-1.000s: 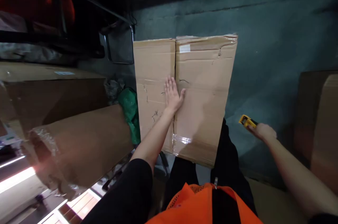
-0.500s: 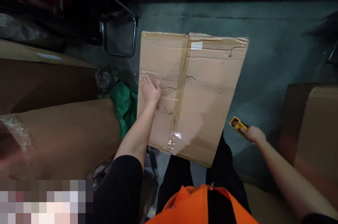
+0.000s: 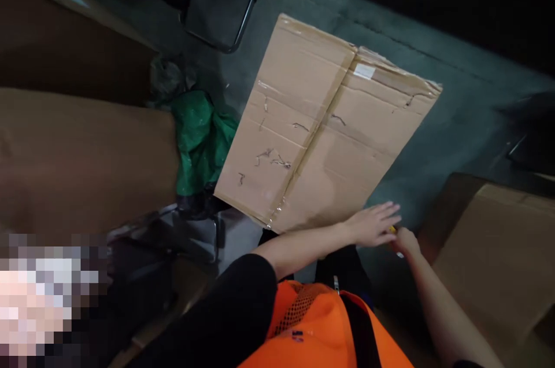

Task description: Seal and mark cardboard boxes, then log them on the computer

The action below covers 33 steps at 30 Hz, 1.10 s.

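A worn brown cardboard box [image 3: 347, 165] stands in front of my legs, turned at an angle, with a taped seam, a small white label and several scuffs and tears on its top. My left hand [image 3: 373, 224] is off the box face, reaching across to the right past its near corner. Its fingers are stretched out and spread, close to my right hand. My right hand [image 3: 406, 242] is closed around a yellow-and-black tape measure [image 3: 392, 230]. Only a bit of yellow shows between the two hands; whether the left fingers touch it I cannot tell.
Large cartons stand at the left [image 3: 87, 154] and another carton [image 3: 498, 252] at the right. A green plastic bag [image 3: 195, 142] lies beside the box. A metal-framed chair leg [image 3: 243, 26] stands behind on the grey floor [image 3: 433, 142].
My left hand has left the box's left side and crossed over to my right hand. The right hand has come slightly closer. In view, the box now appears rotated clockwise.
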Available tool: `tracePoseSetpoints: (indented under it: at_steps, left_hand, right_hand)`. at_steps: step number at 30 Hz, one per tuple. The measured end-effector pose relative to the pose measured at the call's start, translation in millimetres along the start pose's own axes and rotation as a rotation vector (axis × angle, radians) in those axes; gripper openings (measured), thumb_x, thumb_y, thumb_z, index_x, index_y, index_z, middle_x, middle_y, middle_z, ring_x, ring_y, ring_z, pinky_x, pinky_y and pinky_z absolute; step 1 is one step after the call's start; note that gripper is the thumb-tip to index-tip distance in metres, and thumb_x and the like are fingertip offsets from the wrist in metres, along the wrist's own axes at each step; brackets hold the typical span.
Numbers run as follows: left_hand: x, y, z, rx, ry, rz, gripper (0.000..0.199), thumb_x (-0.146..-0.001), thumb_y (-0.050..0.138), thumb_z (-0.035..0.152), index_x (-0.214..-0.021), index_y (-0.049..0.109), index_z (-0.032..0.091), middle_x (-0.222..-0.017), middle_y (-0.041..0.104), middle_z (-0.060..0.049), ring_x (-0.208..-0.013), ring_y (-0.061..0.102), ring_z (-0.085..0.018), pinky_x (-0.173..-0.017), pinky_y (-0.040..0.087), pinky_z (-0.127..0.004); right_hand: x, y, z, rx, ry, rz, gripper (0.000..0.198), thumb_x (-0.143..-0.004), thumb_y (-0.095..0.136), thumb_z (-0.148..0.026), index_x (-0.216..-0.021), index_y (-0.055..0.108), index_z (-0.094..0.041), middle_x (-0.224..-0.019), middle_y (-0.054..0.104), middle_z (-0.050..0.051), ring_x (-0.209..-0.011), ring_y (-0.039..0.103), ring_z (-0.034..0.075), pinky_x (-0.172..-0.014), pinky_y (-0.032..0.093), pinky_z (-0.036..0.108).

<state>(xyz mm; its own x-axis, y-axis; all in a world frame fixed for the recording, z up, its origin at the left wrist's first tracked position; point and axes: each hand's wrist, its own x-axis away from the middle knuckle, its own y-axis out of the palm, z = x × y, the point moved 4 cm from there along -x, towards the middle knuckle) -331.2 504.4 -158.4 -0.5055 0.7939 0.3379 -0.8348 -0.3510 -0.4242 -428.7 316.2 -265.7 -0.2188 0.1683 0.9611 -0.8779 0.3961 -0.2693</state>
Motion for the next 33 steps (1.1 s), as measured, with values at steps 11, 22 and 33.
tracePoseSetpoints:
  at_steps: [11,22,33]
  left_hand:
    - [226.4,-92.1,-76.8,0.083,-0.667,0.827,0.051,-0.11,0.04,0.038,-0.146,0.07,0.017,-0.158,0.067,-0.018,-0.151,0.06,-0.031,-0.131,0.047,-0.054]
    - [92.4,-218.7,-188.6,-0.151,-0.728,0.737,0.091,-0.104,0.055,0.053,-0.182,0.026,0.016,-0.19,0.006,-0.009,-0.177,-0.004,-0.035,-0.141,-0.014,-0.056]
    - [172.5,-121.3,-99.6,0.45,-0.454,0.767,0.071,-0.101,0.065,0.04,-0.165,0.057,0.011,-0.186,0.029,-0.016,-0.176,0.012,-0.033,-0.145,0.004,-0.051]
  right_hand:
    - [108.2,-160.9,35.5,-0.095,0.09,0.471,0.066,-0.086,0.047,-0.082,-0.084,0.072,-0.021,-0.095,0.079,0.023,-0.092,0.077,0.038,-0.069,0.052,0.04]
    - [169.3,-109.1,-55.8,-0.25,-0.15,0.471,0.08,-0.068,0.048,-0.099,-0.073,0.068,-0.022,-0.076,0.074,0.015,-0.071,0.069,0.028,-0.061,0.045,0.035]
    - [237.2,-68.8,-49.2,-0.313,-0.214,0.427,0.074,-0.083,0.06,-0.092,-0.084,0.073,-0.019,-0.078,0.075,0.011,-0.077,0.071,0.027,-0.066,0.051,0.033]
